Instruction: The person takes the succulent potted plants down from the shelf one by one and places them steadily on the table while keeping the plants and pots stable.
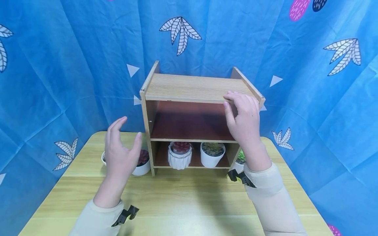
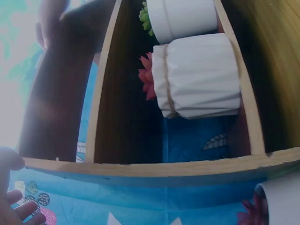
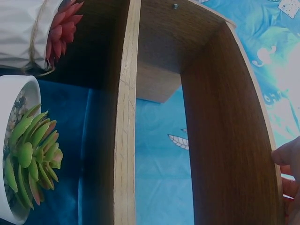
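Observation:
A small wooden shelf unit (image 1: pixel 195 87) stands on the table. On its lower shelf are a ribbed white pot with a red succulent (image 1: pixel 179 157) and a smooth white pot with a green succulent (image 1: pixel 212 155). My left hand (image 1: pixel 121 154) is raised left of the unit, apart from it, thumb and fingers spread. With its fingertips, my right hand (image 1: pixel 243 114) touches the front edge of the top board near the right end. The right wrist view shows fingers (image 3: pixel 287 153) at that board's edge; the rest of the hand is cut off.
A white pot with a dark red succulent (image 1: pixel 142 164) stands left of the unit, and another pot (image 1: pixel 103 158) is mostly hidden behind my left hand. A pot with a green plant (image 1: pixel 240 160) stands to the right. Blue patterned cloth (image 1: pixel 97 65) surrounds the wooden table (image 1: pixel 165 200).

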Demonstrator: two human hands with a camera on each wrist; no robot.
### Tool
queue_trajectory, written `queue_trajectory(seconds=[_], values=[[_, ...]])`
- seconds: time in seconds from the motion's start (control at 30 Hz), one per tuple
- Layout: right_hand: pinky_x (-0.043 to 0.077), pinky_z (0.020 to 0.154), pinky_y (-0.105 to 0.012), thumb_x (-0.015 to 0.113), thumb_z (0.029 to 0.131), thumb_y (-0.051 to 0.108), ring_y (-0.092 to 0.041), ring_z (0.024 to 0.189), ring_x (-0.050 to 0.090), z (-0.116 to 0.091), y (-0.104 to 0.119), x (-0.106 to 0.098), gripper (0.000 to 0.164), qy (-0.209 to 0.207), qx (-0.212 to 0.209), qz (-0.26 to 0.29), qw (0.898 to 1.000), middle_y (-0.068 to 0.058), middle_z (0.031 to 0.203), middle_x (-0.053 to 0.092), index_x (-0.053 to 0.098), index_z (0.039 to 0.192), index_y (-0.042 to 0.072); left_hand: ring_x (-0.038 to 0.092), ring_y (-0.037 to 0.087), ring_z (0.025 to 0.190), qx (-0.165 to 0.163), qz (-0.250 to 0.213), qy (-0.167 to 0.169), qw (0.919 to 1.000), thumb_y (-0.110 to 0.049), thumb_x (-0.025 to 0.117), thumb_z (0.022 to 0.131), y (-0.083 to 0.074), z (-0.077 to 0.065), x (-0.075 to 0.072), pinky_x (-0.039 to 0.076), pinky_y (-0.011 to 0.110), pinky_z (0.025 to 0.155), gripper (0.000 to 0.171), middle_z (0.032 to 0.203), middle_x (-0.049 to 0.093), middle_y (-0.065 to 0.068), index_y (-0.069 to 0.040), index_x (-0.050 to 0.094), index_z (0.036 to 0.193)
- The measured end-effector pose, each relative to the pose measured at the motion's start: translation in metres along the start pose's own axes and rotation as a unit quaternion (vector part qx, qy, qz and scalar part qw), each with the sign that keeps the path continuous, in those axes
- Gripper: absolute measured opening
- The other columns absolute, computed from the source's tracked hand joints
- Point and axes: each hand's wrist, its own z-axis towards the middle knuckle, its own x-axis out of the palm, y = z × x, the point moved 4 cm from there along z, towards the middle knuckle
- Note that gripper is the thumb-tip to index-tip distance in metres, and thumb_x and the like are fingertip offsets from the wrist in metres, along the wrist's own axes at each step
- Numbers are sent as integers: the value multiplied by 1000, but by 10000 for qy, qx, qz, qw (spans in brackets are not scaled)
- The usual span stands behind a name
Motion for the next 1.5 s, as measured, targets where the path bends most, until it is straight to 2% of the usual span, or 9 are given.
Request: queue_trajectory(seconds=[0.37, 0.53, 0.93, 1.27, 1.5], values=[[36, 106, -48, 60, 99, 20, -30, 121, 58, 0, 1, 0, 25, 21, -3, -20, 10000, -10, 127, 68, 71, 116, 6, 42, 29, 137, 701, -183, -152, 9973, -12, 68, 90, -27, 12, 10, 35, 54, 108, 55, 146, 50, 12, -2, 50, 141], [35, 106, -49, 60, 100, 19, -30, 121, 57, 0, 1, 1, 25, 4, -37, 2, 10000, -10, 127, 68, 71, 117, 6, 42, 28, 136, 767, -189, -148, 9968, -15, 67, 91, -36, 17, 14, 36, 54, 107, 54, 147, 50, 11, -2, 50, 141], [36, 107, -48, 60, 99, 20, -29, 121, 58, 1, 1, 1, 25, 39, 54, -49, 10000, -10, 126, 68, 71, 117, 6, 41, 28, 138, 997, -290, -181, 9944, -18, 64, 91, -43, 24, 25, 35, 53, 108, 53, 147, 48, 13, -1, 50, 140], [36, 107, -48, 61, 99, 21, -30, 121, 58, 0, 0, -2, 25, 10, 29, -19, 10000, -10, 126, 68, 72, 116, 6, 42, 31, 136, 1433, -442, -391, 9879, -19, 62, 91, -61, 25, 32, 36, 54, 106, 50, 146, 48, 14, -2, 52, 137], [35, 108, -48, 60, 100, 20, -29, 122, 57, -1, 0, -2, 26, 20, -38, 0, 10000, -10, 127, 68, 71, 117, 6, 44, 32, 134, 1626, -434, -293, 9853, -21, 61, 91, -73, 24, 39, 37, 53, 106, 50, 145, 49, 14, -3, 52, 137]])
